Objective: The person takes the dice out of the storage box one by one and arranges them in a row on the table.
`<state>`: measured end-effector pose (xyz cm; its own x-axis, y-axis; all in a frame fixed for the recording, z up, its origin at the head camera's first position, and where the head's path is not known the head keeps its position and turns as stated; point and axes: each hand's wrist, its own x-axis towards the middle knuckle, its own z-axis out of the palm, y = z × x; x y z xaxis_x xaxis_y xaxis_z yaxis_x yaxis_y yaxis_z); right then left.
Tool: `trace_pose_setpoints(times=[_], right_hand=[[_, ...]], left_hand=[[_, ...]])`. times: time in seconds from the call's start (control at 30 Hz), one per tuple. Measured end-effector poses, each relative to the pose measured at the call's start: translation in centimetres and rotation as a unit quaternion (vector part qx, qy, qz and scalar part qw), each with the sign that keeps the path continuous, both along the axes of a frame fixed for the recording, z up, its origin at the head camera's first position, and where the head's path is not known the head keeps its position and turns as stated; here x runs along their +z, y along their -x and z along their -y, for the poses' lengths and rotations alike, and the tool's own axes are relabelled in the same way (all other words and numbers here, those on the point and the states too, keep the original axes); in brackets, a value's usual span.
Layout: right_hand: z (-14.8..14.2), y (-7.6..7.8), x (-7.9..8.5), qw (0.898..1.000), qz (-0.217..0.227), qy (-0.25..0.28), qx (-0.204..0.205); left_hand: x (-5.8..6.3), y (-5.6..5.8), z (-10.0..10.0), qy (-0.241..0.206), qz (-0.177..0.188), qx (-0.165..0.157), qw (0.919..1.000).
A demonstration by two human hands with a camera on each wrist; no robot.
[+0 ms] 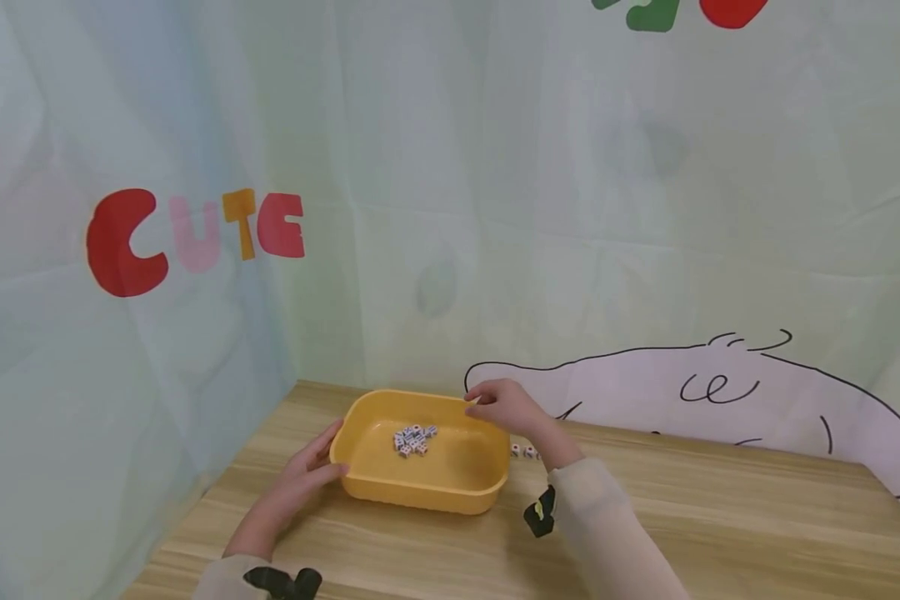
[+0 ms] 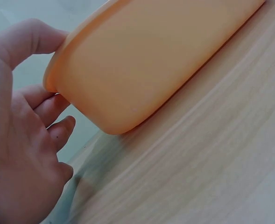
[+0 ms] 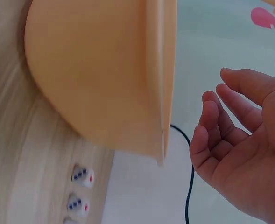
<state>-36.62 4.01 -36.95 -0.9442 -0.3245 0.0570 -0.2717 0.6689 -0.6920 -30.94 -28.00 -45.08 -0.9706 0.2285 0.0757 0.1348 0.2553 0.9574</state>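
Note:
A yellow plastic basin [image 1: 450,497] stands on the wooden table, with a small cluster of white dice [image 1: 412,440] lying left of centre on its floor. My left hand [image 1: 300,483] grips the basin's left end. In the left wrist view, the thumb of that left hand [image 2: 20,116] touches the rim while other fingers lie beneath it. Above the basin's far right corner is my right hand [image 1: 508,408]. The right wrist view shows the right hand [image 3: 244,144] apart from the basin wall [image 3: 95,70], fingers loosely bent and nothing between them.
Several dice [image 3: 82,175] stand in a row on the table just right of the basin, partly hidden by my right forearm in the head view. A printed curtain [image 1: 420,208] hangs behind the wooden table [image 1: 720,517]. A black cable [image 3: 191,182] runs beyond the table edge.

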Motion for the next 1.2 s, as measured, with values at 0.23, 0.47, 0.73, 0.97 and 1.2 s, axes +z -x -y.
trace_pose_setpoints(times=[0.23, 0.47, 0.73, 0.97, 1.2], right_hand=[[2.6, -0.1, -1.2, 0.999, 0.011, 0.011, 0.040], [4.6, -0.3, -3.2, 0.999, 0.017, 0.020, 0.033], [6.1, -0.1, -4.6, 0.998, 0.010, 0.054, -0.001], [6.7, 0.0, -5.6, 0.998, 0.035, 0.045, -0.021], [7.1, 0.0, -6.0, 0.998, 0.044, 0.031, -0.030]], left_hand=[[-0.1, 0.0, 0.0, -0.008, 0.003, 0.004, 1.0000], [-0.3, 0.0, 0.0, -0.007, 0.010, 0.005, 0.9999], [-0.3, 0.2, 0.0, -0.010, 0.010, 0.008, 0.9999], [-0.3, 0.3, -0.1, -0.005, 0.008, 0.010, 0.9999], [-0.4, 0.4, 0.1, -0.008, 0.002, 0.006, 0.9999]])
